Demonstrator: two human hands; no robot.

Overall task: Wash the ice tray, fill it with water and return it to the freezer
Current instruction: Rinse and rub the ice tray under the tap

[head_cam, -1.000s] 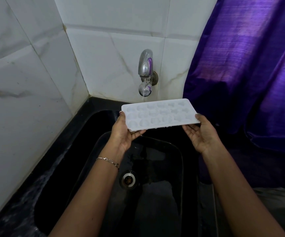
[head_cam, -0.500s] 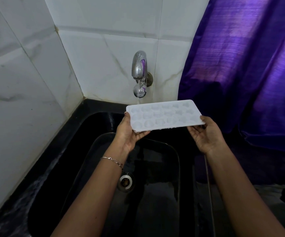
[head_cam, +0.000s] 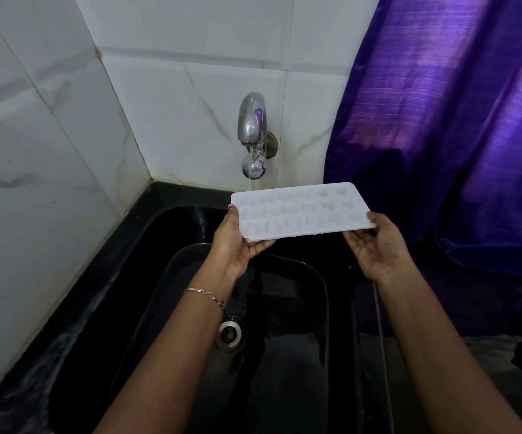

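Observation:
A white ice tray (head_cam: pixel 300 211) with several shaped cells is held level over the black sink (head_cam: pixel 165 233). My left hand (head_cam: pixel 237 242) grips its left end, thumb on top. My right hand (head_cam: pixel 378 245) supports its right end from below, palm up. A chrome tap (head_cam: pixel 252 126) on the tiled wall runs a thin stream of water (head_cam: pixel 249 180) that falls at the tray's far left edge.
The sink's drain (head_cam: pixel 230 332) lies below my left wrist. White marble tiles (head_cam: pixel 65 151) close off the left and back. A purple curtain (head_cam: pixel 456 120) hangs at the right, down to the counter. The black counter rim (head_cam: pixel 34 371) at left is wet.
The tray and both hands have shifted slightly right relative to the tap, so the stream now meets the tray's far left edge. The grip is unchanged.

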